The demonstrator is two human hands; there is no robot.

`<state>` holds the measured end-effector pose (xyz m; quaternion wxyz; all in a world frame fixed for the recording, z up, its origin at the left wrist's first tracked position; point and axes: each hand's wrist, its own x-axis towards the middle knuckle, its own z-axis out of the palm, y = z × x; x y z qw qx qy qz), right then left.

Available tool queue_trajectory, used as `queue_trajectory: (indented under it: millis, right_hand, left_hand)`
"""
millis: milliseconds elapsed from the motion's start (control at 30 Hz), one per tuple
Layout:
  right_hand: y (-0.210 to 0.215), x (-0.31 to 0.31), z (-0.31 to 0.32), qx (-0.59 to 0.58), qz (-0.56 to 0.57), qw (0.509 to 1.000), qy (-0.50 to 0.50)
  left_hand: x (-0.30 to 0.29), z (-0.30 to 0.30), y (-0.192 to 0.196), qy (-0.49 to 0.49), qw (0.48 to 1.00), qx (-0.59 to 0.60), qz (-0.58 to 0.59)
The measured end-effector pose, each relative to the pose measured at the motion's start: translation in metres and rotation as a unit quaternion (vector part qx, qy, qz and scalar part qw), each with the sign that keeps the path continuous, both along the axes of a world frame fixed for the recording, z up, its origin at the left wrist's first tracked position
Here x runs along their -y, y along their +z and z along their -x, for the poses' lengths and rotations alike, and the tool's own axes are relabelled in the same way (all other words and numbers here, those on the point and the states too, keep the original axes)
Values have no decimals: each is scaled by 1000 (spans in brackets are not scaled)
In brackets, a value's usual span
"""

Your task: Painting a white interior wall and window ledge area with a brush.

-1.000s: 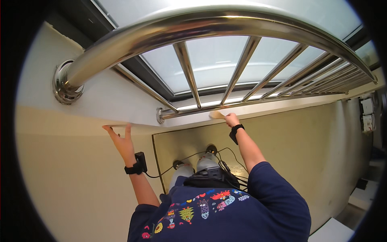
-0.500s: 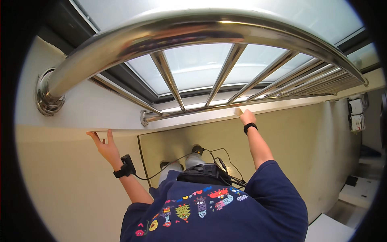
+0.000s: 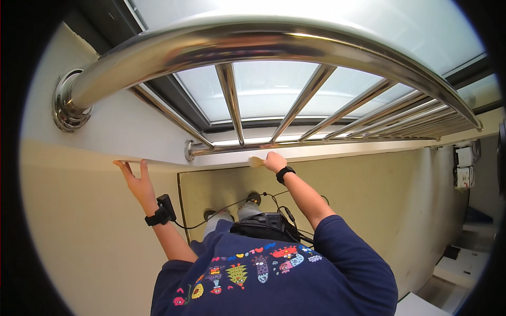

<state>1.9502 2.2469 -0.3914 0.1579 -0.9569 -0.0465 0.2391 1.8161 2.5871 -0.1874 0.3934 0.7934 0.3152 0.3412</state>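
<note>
My left hand (image 3: 139, 187) rests against the pale wall (image 3: 100, 195) at the left, its thumb and fingers spread and holding nothing. A closed grip of my right hand (image 3: 275, 162) holds a small, flat, pale yellow piece with a rounded end (image 3: 256, 161); its exact kind cannot be made out. The piece sticks out to the left of the fist, beside the white ledge (image 3: 226, 159) under the metal railing (image 3: 316, 142). Most of the piece's other end is hidden in the fingers.
A thick, shiny handrail (image 3: 211, 50) arches across the top, fixed to the wall by a round flange (image 3: 72, 100). Slanting bars stand before a window (image 3: 274, 89). A black cable (image 3: 200, 225) hangs from my left wrist. White boxes (image 3: 464, 166) are at the far right.
My right hand has moved left along the ledge with the pale yellow piece. My left hand stays against the wall; the view has shifted slightly.
</note>
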Motion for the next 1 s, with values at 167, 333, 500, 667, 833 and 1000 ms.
queue_trajectory:
  millis: [167, 333, 500, 667, 833, 1000]
  right_hand:
    - [-16, 40, -7, -45, -24, 993, -103]
    - [-12, 120, -6, -12, 24, 978, -208]
    - [10, 166, -5, 17, 92, 959, -266]
    - [26, 153, -3, 49, 132, 961, -236]
    - [23, 94, 3, 35, 90, 985, -142]
    - [3, 37, 7, 16, 8, 997, -74]
  left_hand:
    - [-1, 0, -3, -14, 1000, 14, 5]
    - [4, 0, 1, -15, 1000, 4, -2]
    - [4, -2, 2, 2, 1000, 4, -27]
    - [7, -3, 4, 2, 999, -3, -35]
    - [7, -2, 3, 4, 999, -7, -33]
    - [4, -1, 1, -4, 999, -7, -45]
